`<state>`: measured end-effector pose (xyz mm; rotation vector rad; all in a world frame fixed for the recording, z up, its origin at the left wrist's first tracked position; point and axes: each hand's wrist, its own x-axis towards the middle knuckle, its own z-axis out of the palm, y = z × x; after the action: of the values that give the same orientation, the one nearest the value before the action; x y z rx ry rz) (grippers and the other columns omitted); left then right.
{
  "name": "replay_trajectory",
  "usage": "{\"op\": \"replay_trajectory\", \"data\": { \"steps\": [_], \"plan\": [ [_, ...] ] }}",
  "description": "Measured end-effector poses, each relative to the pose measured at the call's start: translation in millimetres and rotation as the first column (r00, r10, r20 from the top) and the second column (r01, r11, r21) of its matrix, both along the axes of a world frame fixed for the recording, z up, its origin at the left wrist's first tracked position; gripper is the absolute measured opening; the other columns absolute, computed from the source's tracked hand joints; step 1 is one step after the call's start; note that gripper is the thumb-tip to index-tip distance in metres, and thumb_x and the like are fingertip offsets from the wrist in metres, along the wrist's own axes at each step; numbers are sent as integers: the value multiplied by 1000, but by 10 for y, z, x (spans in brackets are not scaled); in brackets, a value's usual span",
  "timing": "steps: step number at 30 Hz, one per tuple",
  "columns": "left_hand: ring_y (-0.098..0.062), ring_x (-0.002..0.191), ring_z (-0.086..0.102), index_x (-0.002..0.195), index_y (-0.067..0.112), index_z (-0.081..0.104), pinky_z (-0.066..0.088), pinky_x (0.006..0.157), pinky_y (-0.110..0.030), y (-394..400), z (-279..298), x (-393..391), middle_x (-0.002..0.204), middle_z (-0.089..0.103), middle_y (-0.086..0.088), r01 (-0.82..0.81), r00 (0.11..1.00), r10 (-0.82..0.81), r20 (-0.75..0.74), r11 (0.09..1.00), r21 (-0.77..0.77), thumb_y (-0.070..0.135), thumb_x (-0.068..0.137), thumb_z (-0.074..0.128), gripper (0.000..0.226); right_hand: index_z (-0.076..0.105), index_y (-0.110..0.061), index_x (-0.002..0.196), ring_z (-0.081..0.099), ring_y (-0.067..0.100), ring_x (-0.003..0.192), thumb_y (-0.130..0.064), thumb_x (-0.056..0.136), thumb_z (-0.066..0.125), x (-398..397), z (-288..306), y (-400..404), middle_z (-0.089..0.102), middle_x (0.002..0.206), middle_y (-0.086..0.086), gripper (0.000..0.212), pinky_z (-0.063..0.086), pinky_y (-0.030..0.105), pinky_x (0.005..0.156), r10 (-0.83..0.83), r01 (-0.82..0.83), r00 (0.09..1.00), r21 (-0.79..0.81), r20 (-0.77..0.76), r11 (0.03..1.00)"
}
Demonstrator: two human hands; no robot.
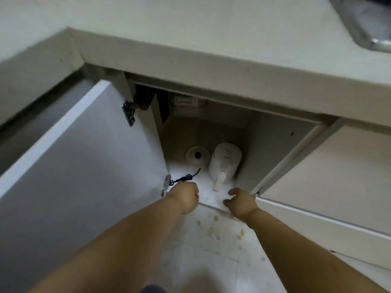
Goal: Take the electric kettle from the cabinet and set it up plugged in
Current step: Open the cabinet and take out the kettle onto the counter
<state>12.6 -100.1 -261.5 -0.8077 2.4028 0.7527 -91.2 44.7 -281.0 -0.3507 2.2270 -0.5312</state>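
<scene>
The white electric kettle [225, 163] stands upright on the cabinet floor, its handle towards me. To its left sits the round white kettle base [197, 157], and a black power cord [186, 177] runs forward from it. My left hand [186, 197] is curled into a fist at the bundled end of the cord, and the cord meets its knuckles. My right hand [241, 203] hovers at the cabinet's front edge with loosely curled fingers. It is just below the kettle handle and touches nothing.
The white cabinet door [80, 166] is swung open to the left, with a hinge by my left wrist. The countertop [211, 49] overhangs the cabinet, and a steel sink [372, 22] is at the top right. Crumbs lie on the floor tiles [213, 231].
</scene>
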Motion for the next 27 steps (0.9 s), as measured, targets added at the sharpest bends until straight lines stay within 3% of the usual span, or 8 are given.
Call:
{"op": "replay_trajectory", "data": {
  "steps": [3, 6, 10, 14, 16, 18, 22, 27],
  "plan": [
    [-31, 112, 58, 110, 4, 63, 42, 103, -34, -82, -453, -201, 115, 65, -14, -50, 996, 51, -79, 999, 9, 14, 93, 44, 27, 36, -14, 141, 54, 27, 119, -29, 91, 55, -145, -501, -162, 51, 138, 11, 56, 41, 28, 95, -50, 50, 998, -10, -47, 999],
    [-31, 112, 57, 119, 4, 60, 47, 99, -36, -173, -1027, -423, 123, 61, -16, -87, 986, 93, -136, 995, 50, 14, 94, 45, 31, 28, -13, 145, 48, 30, 126, -27, 90, 57, -304, -1071, -316, 44, 144, 12, 64, 39, 29, 94, -127, 122, 991, -95, -49, 988],
    [-27, 120, 53, 127, 12, 55, 43, 104, -33, -235, -1534, -602, 131, 57, -10, -103, 974, 118, -194, 991, 86, 18, 96, 44, 34, 28, -11, 143, 53, 32, 116, -26, 87, 60, -503, -1550, -460, 47, 137, 16, 67, 42, 34, 87, -190, 177, 980, -173, -60, 969],
    [-25, 123, 52, 130, 15, 53, 41, 108, -33, -291, -1912, -755, 134, 55, -8, -129, 955, 152, -254, 986, 105, 21, 95, 45, 36, 44, -9, 124, 57, 27, 82, -14, 83, 64, -657, -1909, -614, 59, 107, 13, 45, 48, 37, 72, -331, 348, 937, -398, 114, 849],
    [-25, 121, 53, 129, 16, 54, 41, 107, -33, -284, -2001, -769, 132, 56, -7, -140, 952, 164, -260, 984, 107, 21, 94, 46, 36, 50, -12, 107, 58, 26, 79, -11, 84, 64, -698, -1976, -661, 58, 95, 7, 27, 50, 34, 68, -382, 434, 901, -456, 206, 777],
    [-25, 118, 55, 127, 17, 54, 42, 105, -32, -277, -2043, -755, 130, 57, -7, -141, 954, 160, -253, 986, 90, 21, 93, 46, 35, 52, -14, 95, 58, 26, 82, -10, 85, 65, -733, -1961, -694, 58, 97, 8, 17, 54, 32, 72, -430, 536, 844, -463, 320, 707],
    [-26, 117, 55, 132, 18, 49, 44, 102, -29, -330, -2056, -770, 130, 56, -6, -130, 961, 143, -235, 989, 71, 23, 94, 47, 39, 49, -4, 114, 57, 26, 86, -12, 85, 67, -815, -1939, -791, 56, 114, 19, 35, 54, 29, 75, -488, 638, 767, -413, 416, 650],
    [-26, 128, 47, 144, 19, 35, 39, 107, -31, -410, -2066, -808, 142, 48, -6, -133, 958, 148, -248, 988, 74, 27, 94, 49, 52, 40, -11, 133, 55, 26, 88, -17, 83, 69, -814, -2015, -801, 51, 125, 14, 58, 49, 27, 59, -550, 676, 734, -350, 398, 649]
  ]
}}
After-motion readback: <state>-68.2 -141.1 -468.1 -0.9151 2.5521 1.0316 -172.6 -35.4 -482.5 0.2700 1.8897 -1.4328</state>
